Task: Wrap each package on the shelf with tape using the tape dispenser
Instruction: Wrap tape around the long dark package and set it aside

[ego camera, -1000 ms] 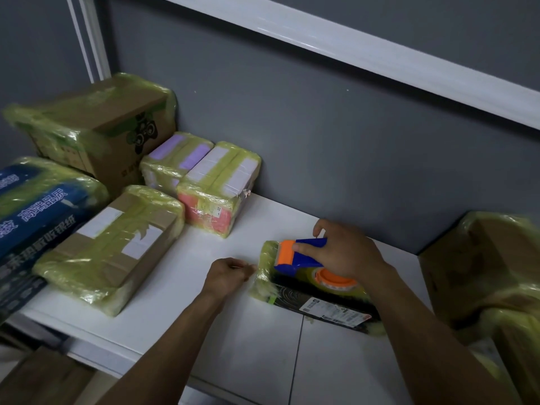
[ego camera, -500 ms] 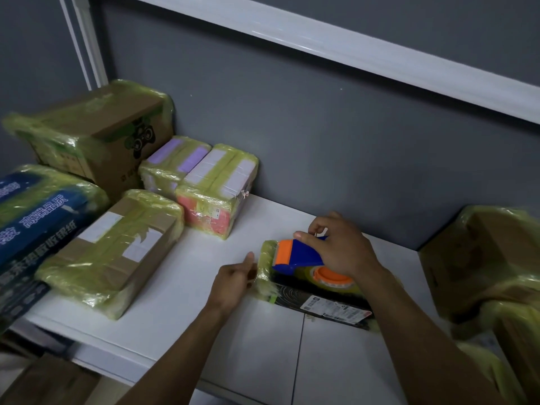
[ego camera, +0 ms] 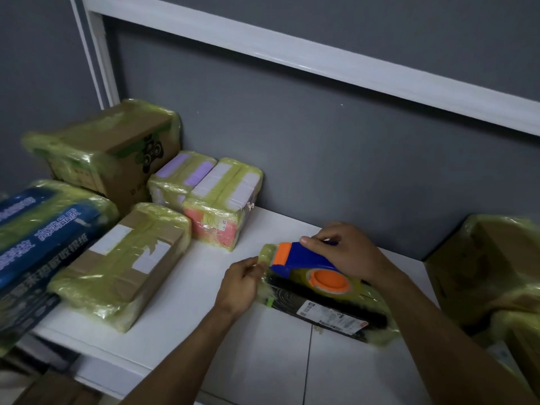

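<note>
The right grip clasps the tape dispenser atop the long black package; the left grip pinches its left end.

The tape dispenser is held under the right hand, on the flat package; the left hand is set at that package's left end. Other packages are grouped further left.

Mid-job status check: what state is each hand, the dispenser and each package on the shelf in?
Right hand, grips tape dispenser.
Left hand, at black package's left end; grip unclear.
Tape dispenser, resting on black package.
Black package, lying flat, partly taped.
Flat cardboard package, taped.
Large cardboard box, taped.
Purple package, taped.
Pink package, taped.
Blue package, taped.
</note>
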`<state>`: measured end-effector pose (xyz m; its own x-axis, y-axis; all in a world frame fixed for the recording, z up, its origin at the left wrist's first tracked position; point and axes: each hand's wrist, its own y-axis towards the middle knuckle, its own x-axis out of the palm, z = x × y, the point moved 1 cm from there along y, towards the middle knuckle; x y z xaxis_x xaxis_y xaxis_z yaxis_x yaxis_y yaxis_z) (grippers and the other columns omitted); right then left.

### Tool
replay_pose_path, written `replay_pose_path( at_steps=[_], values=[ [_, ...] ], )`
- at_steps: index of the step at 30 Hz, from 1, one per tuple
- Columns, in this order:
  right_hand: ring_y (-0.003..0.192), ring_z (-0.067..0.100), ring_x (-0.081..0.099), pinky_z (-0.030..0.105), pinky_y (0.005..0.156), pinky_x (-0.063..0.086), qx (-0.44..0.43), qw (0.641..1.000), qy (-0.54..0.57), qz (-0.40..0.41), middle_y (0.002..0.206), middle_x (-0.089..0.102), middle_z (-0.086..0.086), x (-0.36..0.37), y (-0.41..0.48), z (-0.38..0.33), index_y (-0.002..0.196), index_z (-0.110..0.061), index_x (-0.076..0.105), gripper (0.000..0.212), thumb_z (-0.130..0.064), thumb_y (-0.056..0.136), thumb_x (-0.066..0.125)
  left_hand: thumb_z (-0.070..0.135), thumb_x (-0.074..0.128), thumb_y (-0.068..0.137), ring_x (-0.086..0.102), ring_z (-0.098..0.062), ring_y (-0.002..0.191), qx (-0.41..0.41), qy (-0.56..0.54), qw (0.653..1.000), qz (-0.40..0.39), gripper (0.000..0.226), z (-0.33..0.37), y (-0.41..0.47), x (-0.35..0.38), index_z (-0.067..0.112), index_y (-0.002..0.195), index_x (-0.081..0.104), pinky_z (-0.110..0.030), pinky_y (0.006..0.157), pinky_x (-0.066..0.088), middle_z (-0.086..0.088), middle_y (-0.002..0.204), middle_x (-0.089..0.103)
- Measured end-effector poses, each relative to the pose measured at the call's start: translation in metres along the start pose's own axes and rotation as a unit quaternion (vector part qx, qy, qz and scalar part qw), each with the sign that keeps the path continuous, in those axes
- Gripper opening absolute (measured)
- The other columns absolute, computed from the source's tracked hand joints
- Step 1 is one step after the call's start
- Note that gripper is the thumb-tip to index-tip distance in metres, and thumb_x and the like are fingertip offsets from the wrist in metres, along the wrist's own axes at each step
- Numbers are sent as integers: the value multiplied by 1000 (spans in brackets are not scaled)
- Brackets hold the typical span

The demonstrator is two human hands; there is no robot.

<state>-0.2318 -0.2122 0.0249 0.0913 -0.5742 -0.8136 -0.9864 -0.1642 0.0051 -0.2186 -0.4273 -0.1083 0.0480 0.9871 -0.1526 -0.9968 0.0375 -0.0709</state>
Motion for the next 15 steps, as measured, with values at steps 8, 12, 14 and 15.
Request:
replay_pose_path(
  at_steps=[8,12,14,15],
  values=[
    [111,-8,58,12,92,46,-32,994,86,-58,125,61,-11,28,1,-5,137,-41,62,34,-40,104,58,36,46,108,41,1,139,80,91,991,-60,41,-6,18,-50,45,148,45,-9,108,30,20,151,45],
    [105,3,67,34,95,57,-15,978,199,65,117,70,-11,41,1,-4,113,-37,72,15,-32,100,67,21,62,97,29,1,148,111,94,979,-142,66,-20,21,-61,44,153,37,-34,119,36,18,161,32],
    [105,4,67,38,95,58,-12,976,199,83,114,71,-11,45,0,-2,108,-38,74,13,-40,99,66,36,74,85,35,3,144,130,152,970,-140,81,-22,22,-63,51,153,32,-39,116,41,24,159,34],
    [106,3,67,38,95,58,-10,978,195,79,115,71,-12,45,-2,-1,110,-39,74,17,-47,98,64,49,81,77,35,5,143,129,178,968,-122,89,-21,22,-62,54,151,32,-37,115,42,27,159,33]
  ],
)
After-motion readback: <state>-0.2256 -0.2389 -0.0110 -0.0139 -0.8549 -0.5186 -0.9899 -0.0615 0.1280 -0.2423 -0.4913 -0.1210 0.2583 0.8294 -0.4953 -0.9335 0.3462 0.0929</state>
